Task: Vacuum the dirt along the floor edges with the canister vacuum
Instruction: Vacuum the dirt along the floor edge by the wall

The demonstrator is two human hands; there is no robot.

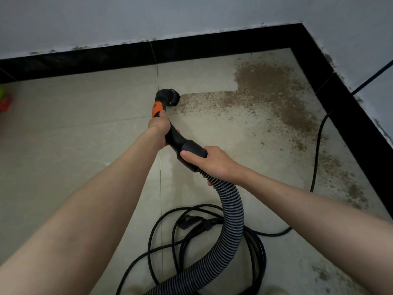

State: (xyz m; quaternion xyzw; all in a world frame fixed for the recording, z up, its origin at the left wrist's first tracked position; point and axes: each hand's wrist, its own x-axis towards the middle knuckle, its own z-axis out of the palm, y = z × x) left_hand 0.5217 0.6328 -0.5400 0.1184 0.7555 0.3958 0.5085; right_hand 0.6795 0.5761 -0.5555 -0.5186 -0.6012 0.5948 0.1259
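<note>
left hand point(158, 124) wraps the curved black nozzle pipe point(173, 133) just below its orange collar point(157, 107). right hand point(209, 160) grips the cuff where the pipe joins the ribbed hose point(232, 211), thumb on top, fingers curled under. both closed on the vacuum, nothing loose.

brush head point(172, 95) sits on the floor point(85, 135) near the middle of the far baseboard point(85, 62), mouth facing right. the dirt point(272, 88) starts right at the head, touching or nearly so, and runs right toward the far right corner, thickest there, then trails back along the right baseboard point(340, 107) toward the near right side. floor left of the head looks clean.

key relation: pipe's long axis runs from the right hand up and away to the head, while the dirt band lies off to the right of the head, roughly parallel to the far baseboard. so the coming move is likely a sideways sweep right, not a push forward. left hand is nearer the head and should steer; right hand feeds hose.

watch: black power cord point(316, 150) lies through the dirt along the right edge, and coils sit on the floor by the hose near the bottom. canister itself not in view.
</note>
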